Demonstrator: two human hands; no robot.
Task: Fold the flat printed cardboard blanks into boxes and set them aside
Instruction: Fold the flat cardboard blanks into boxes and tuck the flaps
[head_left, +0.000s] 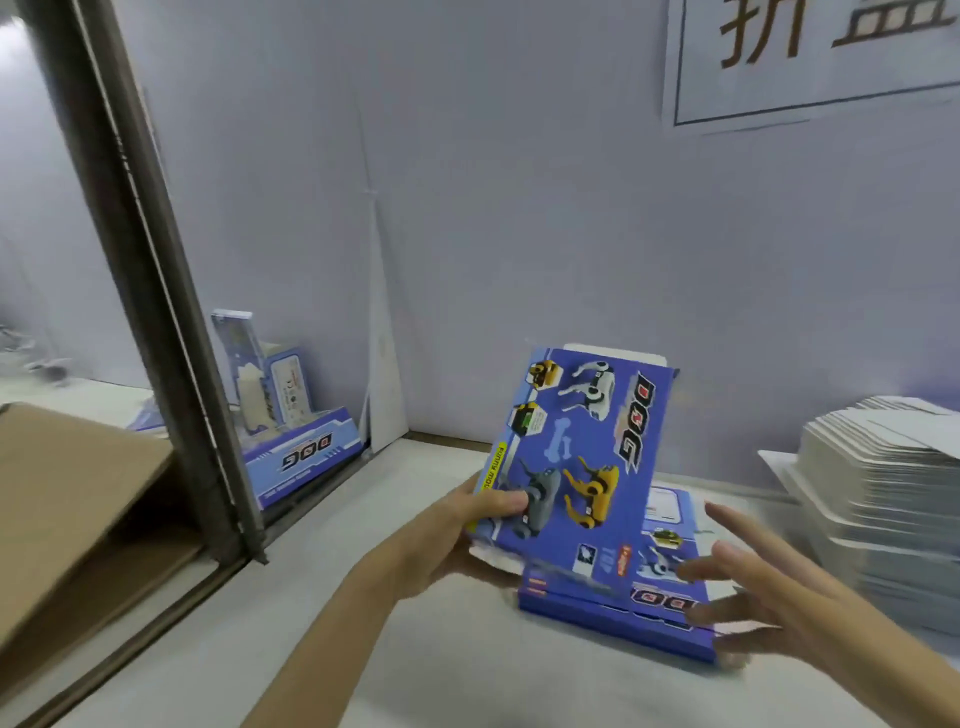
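- Left hand (457, 525): clamped on the lower left edge of the blue box (582, 452), thumb on the printed face and fingers behind it.
- Blue box: held above the desk (441, 675), tilted nearly upright with the printed face toward the camera. White flap edges show at its top and bottom ends. Whether either end is tucked shut cannot be told.
- Right hand (763, 597): fingers apart and straight, holding nothing, close over the right end of the second blue blank (613, 618). Contact cannot be confirmed because of blur.
- Second blue blank: lying on the desk, just below and in front of the held box.
- Stack of flat blanks (883, 467): at the right on the desk, white side up.
- Finished boxes (296, 431): standing at the back left beside the metal post (156, 260). A brown carton (67, 493) sits further left.
- Judgement: the held box appears ready to be set aside, probably with the finished boxes.
- Recommendation: check that both end flaps are seated before release. Keep the grip on the edges so the panels do not bow. Set the box down square against its neighbours. The right hand should pick up the next blank by an edge.
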